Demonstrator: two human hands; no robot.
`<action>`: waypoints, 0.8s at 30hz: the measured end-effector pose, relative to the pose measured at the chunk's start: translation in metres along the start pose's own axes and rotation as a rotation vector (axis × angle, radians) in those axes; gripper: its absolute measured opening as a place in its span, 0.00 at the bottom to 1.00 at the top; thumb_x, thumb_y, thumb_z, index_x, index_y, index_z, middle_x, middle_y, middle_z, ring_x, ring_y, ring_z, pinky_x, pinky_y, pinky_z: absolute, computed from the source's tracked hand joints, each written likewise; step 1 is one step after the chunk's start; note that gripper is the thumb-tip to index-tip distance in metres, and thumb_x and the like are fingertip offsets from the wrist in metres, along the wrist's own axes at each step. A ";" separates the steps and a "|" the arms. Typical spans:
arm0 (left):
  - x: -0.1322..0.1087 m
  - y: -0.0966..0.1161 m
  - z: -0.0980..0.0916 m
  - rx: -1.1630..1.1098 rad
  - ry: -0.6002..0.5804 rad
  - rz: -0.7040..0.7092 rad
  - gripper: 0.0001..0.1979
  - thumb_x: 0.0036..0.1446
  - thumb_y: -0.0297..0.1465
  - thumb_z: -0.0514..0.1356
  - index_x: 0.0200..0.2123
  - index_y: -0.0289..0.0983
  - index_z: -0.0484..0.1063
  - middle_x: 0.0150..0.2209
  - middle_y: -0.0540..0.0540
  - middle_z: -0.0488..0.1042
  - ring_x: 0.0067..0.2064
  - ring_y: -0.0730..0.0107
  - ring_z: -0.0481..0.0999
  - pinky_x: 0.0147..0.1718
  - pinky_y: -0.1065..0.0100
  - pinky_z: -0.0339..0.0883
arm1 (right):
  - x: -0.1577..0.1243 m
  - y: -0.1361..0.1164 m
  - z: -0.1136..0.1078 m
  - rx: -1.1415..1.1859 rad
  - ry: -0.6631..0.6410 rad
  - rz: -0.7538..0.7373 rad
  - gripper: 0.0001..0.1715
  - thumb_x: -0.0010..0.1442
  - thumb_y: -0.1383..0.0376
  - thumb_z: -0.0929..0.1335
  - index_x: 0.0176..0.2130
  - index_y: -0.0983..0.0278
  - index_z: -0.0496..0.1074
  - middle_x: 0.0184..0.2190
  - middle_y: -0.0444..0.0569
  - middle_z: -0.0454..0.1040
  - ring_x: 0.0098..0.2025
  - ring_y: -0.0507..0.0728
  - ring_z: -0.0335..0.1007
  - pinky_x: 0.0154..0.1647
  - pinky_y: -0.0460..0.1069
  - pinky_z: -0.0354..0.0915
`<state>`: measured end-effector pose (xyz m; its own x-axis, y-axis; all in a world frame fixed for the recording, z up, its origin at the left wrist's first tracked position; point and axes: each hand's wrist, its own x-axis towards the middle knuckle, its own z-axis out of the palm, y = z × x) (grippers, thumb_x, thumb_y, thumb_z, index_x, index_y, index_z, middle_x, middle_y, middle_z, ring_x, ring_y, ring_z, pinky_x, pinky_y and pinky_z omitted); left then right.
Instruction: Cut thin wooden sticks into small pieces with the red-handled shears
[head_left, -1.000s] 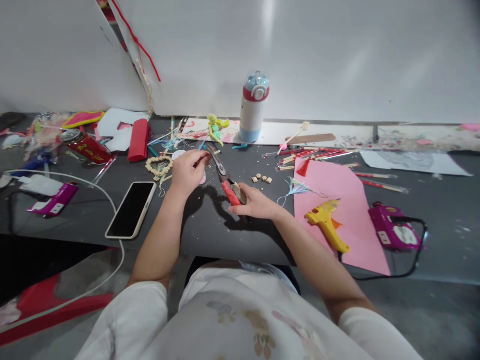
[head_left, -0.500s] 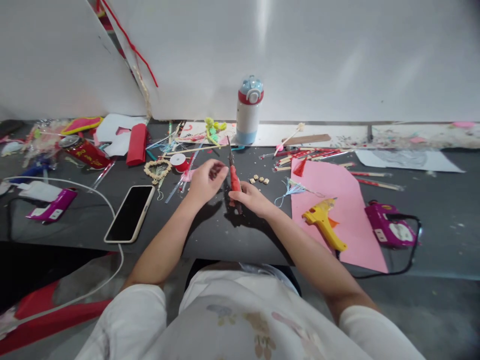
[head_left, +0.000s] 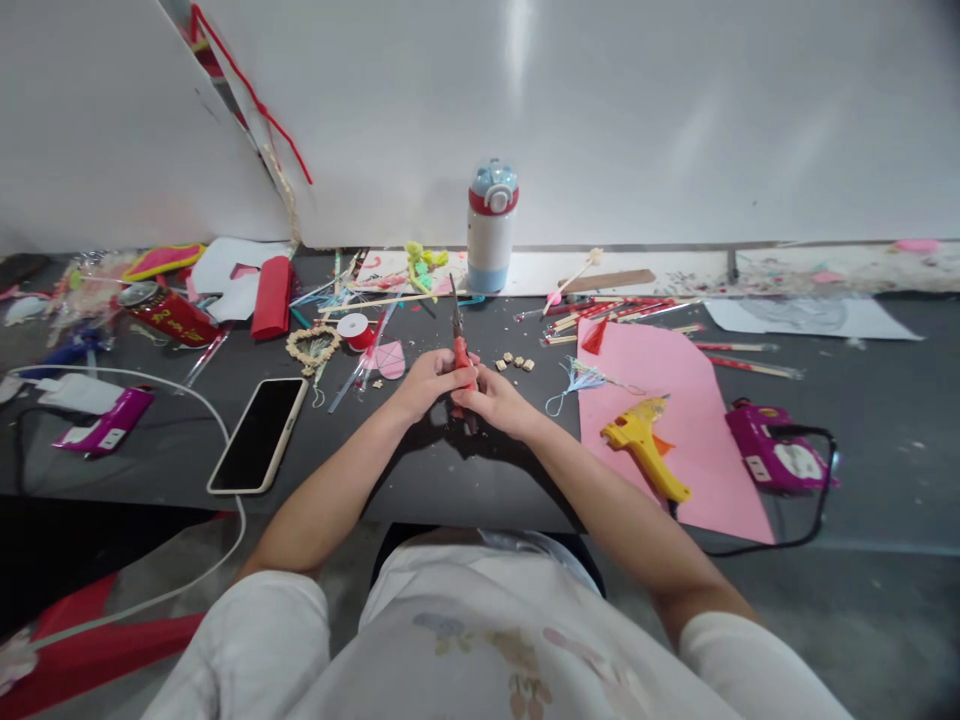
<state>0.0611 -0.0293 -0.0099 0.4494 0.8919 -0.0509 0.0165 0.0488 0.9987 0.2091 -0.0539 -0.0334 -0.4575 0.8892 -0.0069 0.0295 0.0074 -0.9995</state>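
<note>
Both hands are closed on the pliers [head_left: 463, 358]: the left hand [head_left: 431, 384] grips the red handles from one side, the right hand [head_left: 499, 400] from the other, and the two meet around them. The pliers are above the table [head_left: 480, 490], in front of the person's body, nose pointing away toward the bottle [head_left: 491, 235]; whether their jaws meet I cannot tell.

The bottle stands upright at the back of the table with its lid on, and its opaque wall hides what is inside. To the far left, the red can [head_left: 172, 315] seems to lie on its side, top end to the left; its contents do not show. Just beyond it, a clear bag [head_left: 94, 285] holds something pale, too blurred to name. At right, sticks [head_left: 750, 370] lie in clear sleeves.

Small wooden bits [head_left: 514, 362] sit just beside the right hand. A pink piece [head_left: 389, 360] lies near the left hand, with a spool [head_left: 356, 330] of red thread beyond. The glue gun [head_left: 646, 450] rests on a pink sheet [head_left: 697, 400].
</note>
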 end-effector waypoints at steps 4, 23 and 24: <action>-0.001 0.002 0.002 -0.001 0.017 0.019 0.19 0.44 0.41 0.66 0.35 0.33 0.73 0.28 0.47 0.74 0.31 0.69 0.74 0.35 0.66 0.68 | -0.001 0.000 -0.001 -0.013 0.006 0.005 0.15 0.53 0.54 0.66 0.32 0.63 0.63 0.25 0.42 0.65 0.28 0.51 0.66 0.32 0.49 0.65; -0.004 0.015 -0.025 0.886 0.625 0.511 0.13 0.58 0.39 0.53 0.40 0.37 0.71 0.38 0.42 0.73 0.40 0.65 0.72 0.44 0.62 0.66 | -0.005 -0.008 -0.015 -0.337 0.169 0.177 0.26 0.47 0.46 0.68 0.34 0.64 0.63 0.27 0.42 0.65 0.29 0.51 0.60 0.30 0.48 0.58; -0.004 0.018 -0.028 0.997 0.676 0.567 0.12 0.58 0.37 0.54 0.40 0.37 0.71 0.39 0.41 0.72 0.44 0.63 0.71 0.47 0.60 0.64 | -0.006 -0.009 -0.016 -0.367 0.152 0.180 0.27 0.46 0.46 0.68 0.35 0.64 0.63 0.28 0.43 0.65 0.29 0.52 0.61 0.30 0.49 0.58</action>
<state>0.0341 -0.0196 0.0078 0.0873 0.7397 0.6672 0.7489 -0.4904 0.4457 0.2254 -0.0518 -0.0235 -0.2810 0.9482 -0.1485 0.4232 -0.0164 -0.9059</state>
